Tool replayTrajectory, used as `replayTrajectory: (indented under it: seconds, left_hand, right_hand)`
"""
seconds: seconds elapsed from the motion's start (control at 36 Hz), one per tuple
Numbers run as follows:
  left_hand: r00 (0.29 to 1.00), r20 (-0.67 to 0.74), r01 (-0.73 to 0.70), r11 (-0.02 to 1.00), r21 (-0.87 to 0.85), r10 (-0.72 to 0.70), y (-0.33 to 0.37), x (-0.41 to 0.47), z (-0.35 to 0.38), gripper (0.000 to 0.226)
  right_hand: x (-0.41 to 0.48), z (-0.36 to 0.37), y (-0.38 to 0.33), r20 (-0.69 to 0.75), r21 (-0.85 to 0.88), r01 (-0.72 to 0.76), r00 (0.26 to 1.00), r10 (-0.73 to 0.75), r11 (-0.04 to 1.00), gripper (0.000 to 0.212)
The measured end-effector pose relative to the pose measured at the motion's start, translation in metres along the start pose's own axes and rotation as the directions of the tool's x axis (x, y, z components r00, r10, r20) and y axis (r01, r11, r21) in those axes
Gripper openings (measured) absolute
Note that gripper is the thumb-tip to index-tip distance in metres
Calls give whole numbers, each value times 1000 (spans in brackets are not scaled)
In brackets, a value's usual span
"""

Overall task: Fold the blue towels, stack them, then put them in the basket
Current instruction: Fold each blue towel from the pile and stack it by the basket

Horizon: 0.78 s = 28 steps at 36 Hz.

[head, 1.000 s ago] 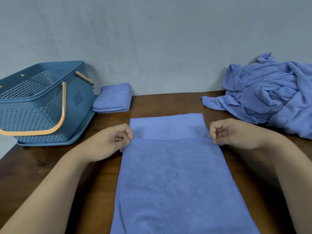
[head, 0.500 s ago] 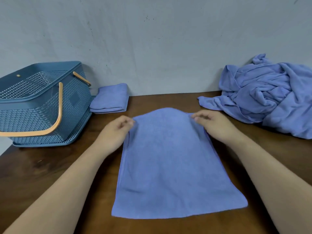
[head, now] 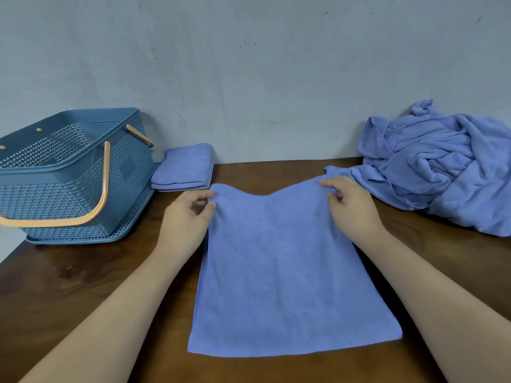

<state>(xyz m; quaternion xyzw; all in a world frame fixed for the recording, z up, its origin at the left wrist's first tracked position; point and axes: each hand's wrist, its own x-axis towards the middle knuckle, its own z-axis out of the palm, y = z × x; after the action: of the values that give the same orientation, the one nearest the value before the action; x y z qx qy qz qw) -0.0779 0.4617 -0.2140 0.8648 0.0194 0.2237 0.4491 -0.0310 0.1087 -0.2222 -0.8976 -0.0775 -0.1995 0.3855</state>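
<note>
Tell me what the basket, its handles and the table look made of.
Basket: likely moulded plastic, matte blue, given its perforated lattice walls. Handles: smooth tan, plastic or perhaps wood; unclear. Table: dark brown wood or veneer, slight sheen, visible grain.

Soft even light, faint shadows under the forearms — sharp focus, wide-angle bowing at edges

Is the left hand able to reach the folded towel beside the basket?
Probably yes: the left hand pinches the far corner of the flat towel, and the folded towel lies beyond it with only bare table between; it must let go first.
</note>
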Motion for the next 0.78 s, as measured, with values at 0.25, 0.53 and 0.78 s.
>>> replayTrajectory:
  seconds: [0.25, 0.53, 0.78]
  left_hand:
    - [969, 245, -66, 910, 410, -41, -26, 5, 15, 40]
    - [977, 213, -93, 916, 389, 9, -16, 10, 14, 50]
    - [954, 296, -143, 793, 592, -48, -19, 2, 22, 56]
  right_hand:
    - [1, 26, 21, 200, -365, 35, 979, 41, 930, 35]
    - [-3, 27, 14, 160, -418, 68, 987, 0, 906, 31]
    - [8, 22, 17, 197, -391, 82, 980, -4, 917, 34]
